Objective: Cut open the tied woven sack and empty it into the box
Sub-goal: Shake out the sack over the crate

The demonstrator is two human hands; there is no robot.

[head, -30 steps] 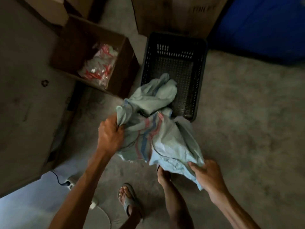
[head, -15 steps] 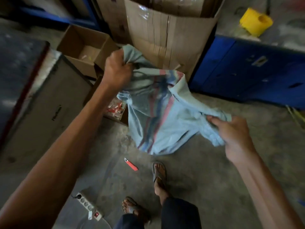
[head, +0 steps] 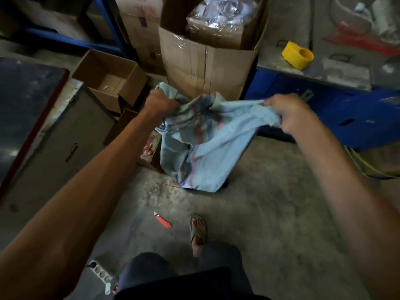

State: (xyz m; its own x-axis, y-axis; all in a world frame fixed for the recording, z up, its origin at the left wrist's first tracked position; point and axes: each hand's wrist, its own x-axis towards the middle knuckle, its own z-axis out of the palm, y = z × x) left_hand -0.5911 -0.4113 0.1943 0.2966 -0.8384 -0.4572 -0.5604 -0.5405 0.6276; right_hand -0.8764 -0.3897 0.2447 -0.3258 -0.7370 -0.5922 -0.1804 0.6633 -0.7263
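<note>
The pale blue woven sack (head: 207,152) with red and blue stripes hangs limp and flat in the air over the concrete floor. My left hand (head: 161,103) grips its upper left corner. My right hand (head: 290,112) grips its upper right edge, so the cloth is stretched between them. Behind the sack's left side, a brown cardboard box (head: 127,122) with red-and-clear packets (head: 149,146) inside stands on the floor, mostly hidden by my left forearm and the sack. A red utility knife (head: 162,220) lies on the floor near my sandalled foot (head: 198,231).
A tall open carton (head: 205,68) stuffed with plastic wrap stands behind the sack. An open cardboard box (head: 110,79) lies at the back left. A blue bench (head: 337,118) with a yellow holder (head: 297,54) is to the right. A power strip (head: 100,271) lies at the bottom left.
The sack has been lifted off the black crate and away from it. My right hand has risen level with the left, spreading the sack's top edge wider. My view has tilted up.
</note>
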